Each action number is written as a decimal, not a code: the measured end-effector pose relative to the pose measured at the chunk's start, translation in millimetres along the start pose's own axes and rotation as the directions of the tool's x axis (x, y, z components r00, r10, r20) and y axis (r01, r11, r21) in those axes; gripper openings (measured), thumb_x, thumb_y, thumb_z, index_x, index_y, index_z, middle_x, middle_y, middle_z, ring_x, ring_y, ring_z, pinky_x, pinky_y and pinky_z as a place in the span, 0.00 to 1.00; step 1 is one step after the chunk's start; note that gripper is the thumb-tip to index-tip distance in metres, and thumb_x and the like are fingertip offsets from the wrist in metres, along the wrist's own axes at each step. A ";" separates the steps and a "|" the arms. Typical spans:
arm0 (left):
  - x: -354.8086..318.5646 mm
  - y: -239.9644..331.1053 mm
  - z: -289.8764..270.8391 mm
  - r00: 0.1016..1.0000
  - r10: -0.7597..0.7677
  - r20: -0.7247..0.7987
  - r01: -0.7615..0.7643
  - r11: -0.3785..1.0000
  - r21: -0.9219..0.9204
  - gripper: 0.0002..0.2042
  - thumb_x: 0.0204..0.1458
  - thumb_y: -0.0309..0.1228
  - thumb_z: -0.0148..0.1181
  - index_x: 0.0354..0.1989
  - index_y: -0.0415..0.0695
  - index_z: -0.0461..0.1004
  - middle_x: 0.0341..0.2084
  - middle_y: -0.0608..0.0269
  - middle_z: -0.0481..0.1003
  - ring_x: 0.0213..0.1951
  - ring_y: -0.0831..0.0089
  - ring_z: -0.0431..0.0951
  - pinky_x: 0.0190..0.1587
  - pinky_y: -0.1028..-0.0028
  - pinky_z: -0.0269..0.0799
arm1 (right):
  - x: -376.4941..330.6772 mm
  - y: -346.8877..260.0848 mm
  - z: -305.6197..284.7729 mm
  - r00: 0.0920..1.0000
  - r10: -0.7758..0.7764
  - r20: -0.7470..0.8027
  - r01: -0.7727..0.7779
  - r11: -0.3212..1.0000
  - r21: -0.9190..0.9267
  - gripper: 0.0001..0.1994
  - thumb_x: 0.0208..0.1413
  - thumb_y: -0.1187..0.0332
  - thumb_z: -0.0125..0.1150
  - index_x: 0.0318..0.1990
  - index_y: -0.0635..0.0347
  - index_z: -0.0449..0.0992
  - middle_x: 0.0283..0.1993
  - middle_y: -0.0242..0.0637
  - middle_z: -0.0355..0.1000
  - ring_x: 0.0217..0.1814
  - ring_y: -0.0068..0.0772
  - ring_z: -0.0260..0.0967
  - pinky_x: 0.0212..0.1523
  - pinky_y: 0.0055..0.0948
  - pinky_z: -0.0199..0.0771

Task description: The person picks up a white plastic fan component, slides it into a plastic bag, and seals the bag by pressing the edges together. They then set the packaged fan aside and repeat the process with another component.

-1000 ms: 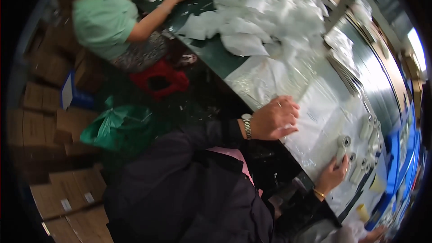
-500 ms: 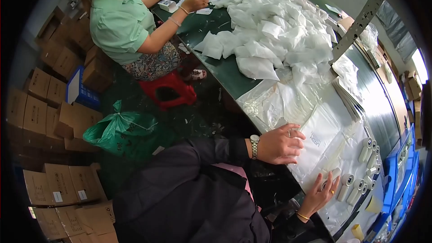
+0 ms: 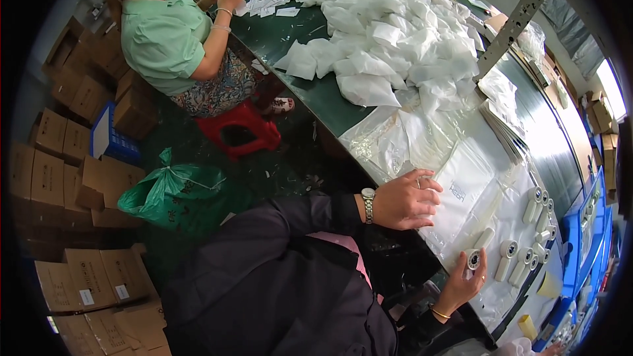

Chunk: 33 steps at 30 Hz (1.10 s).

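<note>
My left hand (image 3: 407, 200), with a wristwatch, lies on a clear plastic bag (image 3: 465, 191) at the table's near edge, its fingers curled on the bag's edge. My right hand (image 3: 467, 278), wearing a thin bracelet, holds a small white cylinder (image 3: 474, 260) end-up just beside that bag. Several more white cylinders (image 3: 524, 250) lie in a row on the plastic sheet right of my hands.
A big heap of white pouches (image 3: 395, 33) covers the green table (image 3: 290, 33). A person in a green shirt (image 3: 165, 39) sits at its far end above a red stool (image 3: 241, 128). A green bag (image 3: 168, 188) and cardboard boxes (image 3: 59, 171) fill the floor. Blue bins (image 3: 580, 250) line the right.
My right hand has closed on a white cylinder and lifted it toward the bag. My left hand stays on the bag. The seated person's arm has drawn back toward their body.
</note>
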State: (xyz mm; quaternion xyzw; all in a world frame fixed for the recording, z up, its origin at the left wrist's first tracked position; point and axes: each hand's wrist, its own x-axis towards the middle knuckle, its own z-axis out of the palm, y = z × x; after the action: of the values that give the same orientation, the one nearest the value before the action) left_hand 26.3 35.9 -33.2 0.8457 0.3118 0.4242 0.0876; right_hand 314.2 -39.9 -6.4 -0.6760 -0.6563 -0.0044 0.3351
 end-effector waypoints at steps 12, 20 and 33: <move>9.4 -7.9 -5.3 0.990 -0.051 -0.130 0.046 0.998 -0.041 0.05 0.57 0.30 0.73 0.38 0.47 0.83 0.41 0.64 0.84 0.57 0.59 0.82 0.68 0.55 0.70 | -21.8 -52.6 17.6 0.995 0.094 -0.033 -0.066 0.871 0.486 0.27 0.63 0.76 0.76 0.67 0.68 0.75 0.66 0.41 0.76 0.62 0.32 0.75 0.64 0.31 0.76; 15.6 -7.9 -8.6 0.991 -0.119 0.062 0.127 0.981 -0.148 0.09 0.54 0.30 0.77 0.42 0.51 0.85 0.48 0.67 0.86 0.65 0.57 0.78 0.73 0.51 0.63 | -30.0 -49.6 27.0 0.994 0.098 -0.043 -0.049 0.780 0.624 0.30 0.59 0.79 0.79 0.67 0.67 0.73 0.64 0.39 0.76 0.61 0.28 0.76 0.63 0.29 0.76; 14.8 3.9 0.0 0.953 -0.249 0.172 0.250 0.968 0.015 0.08 0.54 0.40 0.77 0.36 0.53 0.85 0.58 0.72 0.82 0.73 0.60 0.70 0.80 0.43 0.43 | -36.4 -49.1 36.8 0.998 0.026 0.060 -0.057 0.786 0.615 0.29 0.56 0.78 0.81 0.62 0.62 0.72 0.65 0.48 0.78 0.58 0.30 0.80 0.60 0.32 0.80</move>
State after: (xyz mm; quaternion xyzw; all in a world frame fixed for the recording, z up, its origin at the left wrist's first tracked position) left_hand 34.6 41.8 -21.8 0.8329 0.4057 0.3359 0.1699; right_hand 249.5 -59.4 -29.2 -0.5440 -0.6147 0.2335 0.5212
